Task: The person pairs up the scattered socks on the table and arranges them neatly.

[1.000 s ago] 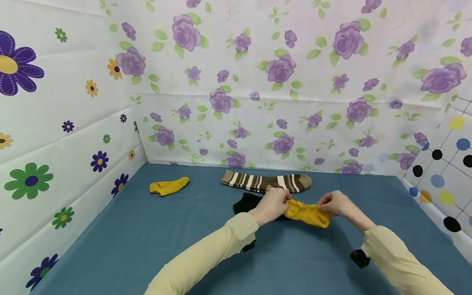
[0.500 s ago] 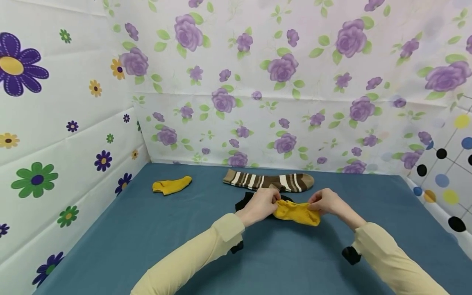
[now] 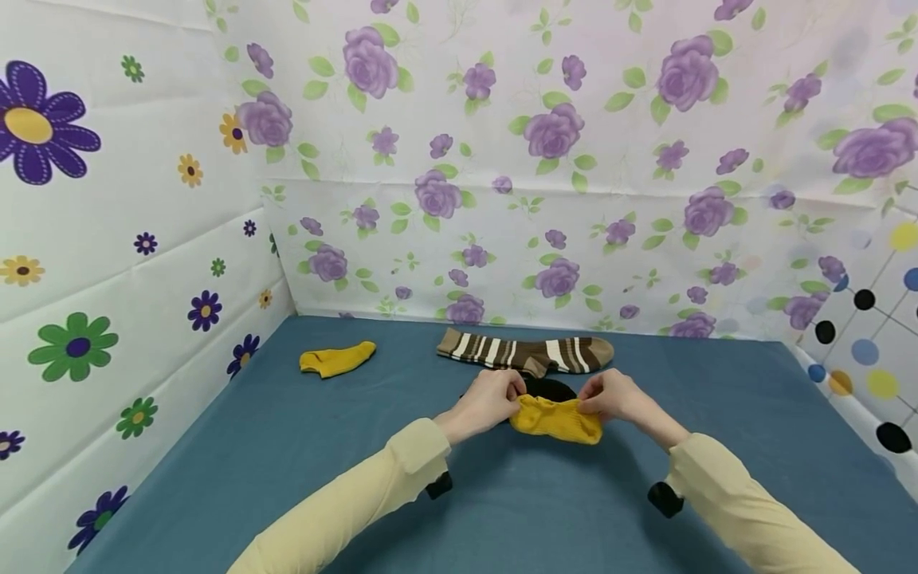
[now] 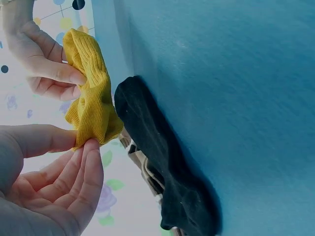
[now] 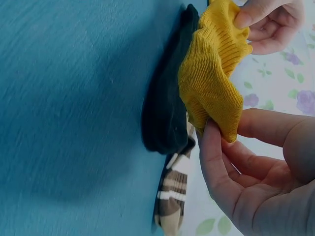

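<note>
Between both hands a yellow ribbed ankle sock (image 3: 555,419) is held up at its two ends. My left hand (image 3: 488,400) pinches one end between thumb and fingertips, as the left wrist view also shows on the yellow sock (image 4: 93,88). The other end is pinched by my right hand (image 3: 618,401). Behind it lies a black sock (image 3: 548,389), partly covered by the yellow one and the left hand in the head view. In the left wrist view the black sock (image 4: 162,157) stretches flat along the cloth.
A brown, white and tan striped sock (image 3: 527,352) lies farther back, beyond the black one. At the back left is another yellow sock (image 3: 337,359). Blue cloth (image 3: 287,462) covers the table, with flowered sheets (image 3: 459,175) hanging at the back and sides.
Both hands have moved left in the head view, carrying the stretched yellow sock in front of the black one. The view has also shifted slightly.
</note>
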Tool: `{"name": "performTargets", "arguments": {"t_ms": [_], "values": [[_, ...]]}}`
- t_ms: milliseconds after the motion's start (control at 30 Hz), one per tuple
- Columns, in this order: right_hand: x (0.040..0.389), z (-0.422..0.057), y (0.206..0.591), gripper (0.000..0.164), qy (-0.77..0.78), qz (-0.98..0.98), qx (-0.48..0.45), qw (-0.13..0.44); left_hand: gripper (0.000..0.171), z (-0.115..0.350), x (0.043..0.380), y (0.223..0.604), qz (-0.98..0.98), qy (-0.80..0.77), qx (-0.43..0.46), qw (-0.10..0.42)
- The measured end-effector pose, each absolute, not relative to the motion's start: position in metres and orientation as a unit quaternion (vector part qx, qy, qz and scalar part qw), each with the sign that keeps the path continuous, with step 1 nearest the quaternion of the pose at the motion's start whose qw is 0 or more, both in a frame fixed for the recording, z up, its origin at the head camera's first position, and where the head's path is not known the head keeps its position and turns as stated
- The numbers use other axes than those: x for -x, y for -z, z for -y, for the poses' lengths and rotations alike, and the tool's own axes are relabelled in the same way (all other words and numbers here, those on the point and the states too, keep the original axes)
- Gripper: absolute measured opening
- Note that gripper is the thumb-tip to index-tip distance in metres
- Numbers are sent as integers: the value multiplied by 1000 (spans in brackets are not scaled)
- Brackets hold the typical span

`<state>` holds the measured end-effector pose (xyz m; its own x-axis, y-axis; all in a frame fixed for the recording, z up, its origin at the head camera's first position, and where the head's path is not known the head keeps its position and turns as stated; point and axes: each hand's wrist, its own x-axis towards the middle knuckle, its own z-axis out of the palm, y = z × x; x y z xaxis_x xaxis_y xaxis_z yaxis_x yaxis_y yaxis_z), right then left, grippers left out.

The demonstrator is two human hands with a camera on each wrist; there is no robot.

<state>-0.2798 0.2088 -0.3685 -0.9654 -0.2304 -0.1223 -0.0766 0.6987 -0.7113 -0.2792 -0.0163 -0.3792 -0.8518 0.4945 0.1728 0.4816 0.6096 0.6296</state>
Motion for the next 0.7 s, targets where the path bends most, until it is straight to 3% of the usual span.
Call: {"name": "performTargets", "arguments": {"t_ms": [700], "values": [[271,-178,383,4,359,-922,92,114,17,52,265,394,-885,-373,-273,52]]}}
